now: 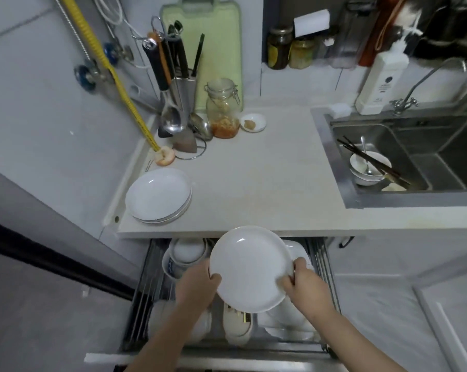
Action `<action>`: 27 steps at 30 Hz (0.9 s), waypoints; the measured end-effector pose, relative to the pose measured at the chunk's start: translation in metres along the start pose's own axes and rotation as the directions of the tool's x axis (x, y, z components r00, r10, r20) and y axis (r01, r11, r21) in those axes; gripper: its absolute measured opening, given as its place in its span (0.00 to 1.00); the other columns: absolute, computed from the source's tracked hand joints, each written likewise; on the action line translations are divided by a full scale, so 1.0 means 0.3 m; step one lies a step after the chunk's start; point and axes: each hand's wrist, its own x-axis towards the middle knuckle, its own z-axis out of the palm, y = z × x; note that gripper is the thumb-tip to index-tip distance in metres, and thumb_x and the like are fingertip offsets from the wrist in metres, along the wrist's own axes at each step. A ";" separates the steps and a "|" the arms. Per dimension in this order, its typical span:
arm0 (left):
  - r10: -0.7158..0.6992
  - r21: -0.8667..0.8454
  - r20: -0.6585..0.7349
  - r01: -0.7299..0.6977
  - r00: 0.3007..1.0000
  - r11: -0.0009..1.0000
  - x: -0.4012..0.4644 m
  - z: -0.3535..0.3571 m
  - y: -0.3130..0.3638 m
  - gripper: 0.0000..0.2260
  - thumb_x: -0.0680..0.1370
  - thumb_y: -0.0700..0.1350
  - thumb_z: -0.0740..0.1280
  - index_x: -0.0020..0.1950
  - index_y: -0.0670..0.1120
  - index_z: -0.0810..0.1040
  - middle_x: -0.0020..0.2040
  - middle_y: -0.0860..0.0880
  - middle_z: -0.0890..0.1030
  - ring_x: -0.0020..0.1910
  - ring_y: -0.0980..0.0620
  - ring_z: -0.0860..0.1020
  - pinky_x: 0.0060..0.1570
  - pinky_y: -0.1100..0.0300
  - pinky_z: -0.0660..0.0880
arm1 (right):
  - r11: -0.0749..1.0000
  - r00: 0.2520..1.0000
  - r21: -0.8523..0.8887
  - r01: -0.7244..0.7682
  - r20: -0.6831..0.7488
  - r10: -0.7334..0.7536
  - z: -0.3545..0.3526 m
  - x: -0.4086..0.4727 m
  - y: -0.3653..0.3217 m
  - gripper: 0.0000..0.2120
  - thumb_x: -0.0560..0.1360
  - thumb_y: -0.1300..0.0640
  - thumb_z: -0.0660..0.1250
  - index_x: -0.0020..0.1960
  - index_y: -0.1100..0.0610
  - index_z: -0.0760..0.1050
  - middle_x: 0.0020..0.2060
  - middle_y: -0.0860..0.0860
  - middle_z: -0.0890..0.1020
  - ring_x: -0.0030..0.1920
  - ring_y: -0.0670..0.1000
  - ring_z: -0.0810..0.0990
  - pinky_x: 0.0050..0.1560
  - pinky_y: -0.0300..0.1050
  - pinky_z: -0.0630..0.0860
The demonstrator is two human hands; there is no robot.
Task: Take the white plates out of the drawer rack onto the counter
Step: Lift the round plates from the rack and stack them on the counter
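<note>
A round white plate [249, 267] is held above the open drawer rack [324, 267], just below the counter's front edge. My left hand [197, 284] grips its left rim with the thumb on top. My right hand [300, 281] grips the lower right rim. On the counter [253, 178], at its left, stands a stack of white plates [158, 196]. In the rack, white bowls [186, 253] sit at the back left, and more white dishes [288, 320] lie lower down, partly hidden by my arms and the plate.
At the counter's back stand a utensil holder [177, 84], a glass jar [223, 111], a small dish [253, 122] and a green cutting board [216, 44]. The sink [404, 157] to the right holds bowls and chopsticks. A dark door edge lies to the left.
</note>
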 end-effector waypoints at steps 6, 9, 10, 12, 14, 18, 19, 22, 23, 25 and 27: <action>-0.056 -0.097 -0.131 0.043 0.990 0.994 -0.016 -0.206 -0.057 0.08 0.74 0.44 0.61 0.52 0.48 0.76 0.41 0.50 0.79 0.42 0.51 0.77 0.40 0.60 0.71 | 0.992 0.992 0.034 0.119 -0.035 -0.118 -0.049 0.035 -0.211 0.09 0.74 0.53 0.59 0.49 0.57 0.66 0.34 0.50 0.80 0.35 0.54 0.79 0.30 0.43 0.68; -0.045 -0.087 -0.213 0.027 0.976 0.996 0.010 -0.312 -0.093 0.05 0.75 0.44 0.60 0.49 0.47 0.74 0.42 0.49 0.79 0.42 0.49 0.77 0.41 0.59 0.72 | 0.983 0.980 -0.002 0.184 -0.075 -0.183 -0.068 0.075 -0.332 0.08 0.74 0.53 0.59 0.46 0.57 0.64 0.30 0.48 0.74 0.32 0.54 0.74 0.28 0.43 0.65; -0.042 -0.072 -0.233 0.026 0.972 0.997 0.023 -0.349 -0.105 0.02 0.75 0.43 0.60 0.46 0.47 0.72 0.40 0.49 0.77 0.41 0.49 0.76 0.41 0.58 0.72 | 0.979 0.976 -0.019 0.201 -0.082 -0.202 -0.072 0.089 -0.372 0.08 0.74 0.53 0.59 0.46 0.56 0.64 0.30 0.47 0.74 0.32 0.54 0.74 0.27 0.43 0.64; -0.035 -0.063 -0.253 0.020 0.967 0.998 0.058 -0.419 -0.128 0.03 0.76 0.43 0.59 0.44 0.45 0.69 0.40 0.46 0.78 0.41 0.47 0.77 0.42 0.55 0.74 | 0.974 0.970 -0.030 0.225 -0.092 -0.227 -0.076 0.121 -0.449 0.08 0.74 0.53 0.58 0.46 0.56 0.63 0.29 0.46 0.72 0.32 0.54 0.73 0.27 0.43 0.64; -0.035 -0.047 -0.261 0.023 0.965 0.999 0.103 -0.487 -0.155 0.04 0.77 0.42 0.59 0.45 0.43 0.70 0.44 0.44 0.79 0.44 0.46 0.78 0.43 0.55 0.74 | 0.972 0.967 -0.026 0.235 -0.095 -0.236 -0.078 0.158 -0.524 0.08 0.74 0.52 0.58 0.46 0.56 0.62 0.30 0.46 0.72 0.33 0.54 0.74 0.31 0.44 0.67; -0.048 0.011 -0.272 0.053 0.961 0.999 0.209 -0.602 -0.204 0.09 0.77 0.42 0.58 0.52 0.40 0.74 0.47 0.45 0.79 0.45 0.48 0.76 0.40 0.59 0.70 | 0.971 0.967 -0.019 0.238 -0.087 -0.239 -0.090 0.243 -0.664 0.09 0.74 0.53 0.59 0.48 0.58 0.65 0.38 0.53 0.80 0.38 0.58 0.81 0.35 0.46 0.72; -0.059 0.026 -0.266 0.068 0.962 0.997 0.238 -0.624 -0.213 0.10 0.77 0.41 0.58 0.54 0.40 0.74 0.49 0.45 0.79 0.47 0.48 0.77 0.41 0.59 0.70 | 0.971 0.967 -0.014 0.240 -0.083 -0.240 -0.090 0.265 -0.694 0.09 0.74 0.53 0.59 0.48 0.59 0.65 0.39 0.54 0.81 0.39 0.58 0.81 0.36 0.46 0.73; -0.104 0.030 -0.253 0.116 0.962 0.993 0.317 -0.666 -0.245 0.12 0.78 0.41 0.56 0.57 0.40 0.74 0.54 0.43 0.79 0.52 0.44 0.77 0.45 0.58 0.69 | 0.972 0.970 -0.016 0.235 -0.064 -0.236 -0.077 0.327 -0.771 0.10 0.74 0.53 0.58 0.49 0.60 0.66 0.40 0.55 0.82 0.39 0.58 0.82 0.40 0.49 0.78; -0.118 0.021 -0.250 0.127 0.961 0.992 0.339 -0.674 -0.256 0.11 0.78 0.40 0.56 0.57 0.40 0.74 0.55 0.42 0.79 0.52 0.43 0.77 0.45 0.57 0.69 | 0.972 0.971 -0.018 0.233 -0.058 -0.234 -0.069 0.347 -0.792 0.10 0.75 0.53 0.58 0.49 0.60 0.66 0.40 0.55 0.82 0.39 0.58 0.82 0.40 0.49 0.78; -0.134 -0.007 -0.246 0.136 0.960 0.991 0.380 -0.684 -0.280 0.11 0.78 0.40 0.56 0.56 0.40 0.74 0.54 0.41 0.79 0.51 0.43 0.78 0.45 0.57 0.70 | 0.974 0.973 -0.019 0.225 -0.048 -0.225 -0.049 0.386 -0.825 0.10 0.75 0.53 0.58 0.49 0.60 0.66 0.40 0.55 0.82 0.39 0.58 0.82 0.40 0.49 0.77; -0.144 -0.053 -0.244 0.135 0.959 0.989 0.417 -0.685 -0.303 0.10 0.77 0.39 0.57 0.55 0.39 0.75 0.52 0.41 0.80 0.50 0.42 0.78 0.45 0.56 0.72 | 0.978 0.977 -0.023 0.209 -0.043 -0.209 -0.029 0.421 -0.848 0.09 0.75 0.53 0.57 0.49 0.60 0.66 0.40 0.55 0.81 0.38 0.58 0.82 0.39 0.48 0.76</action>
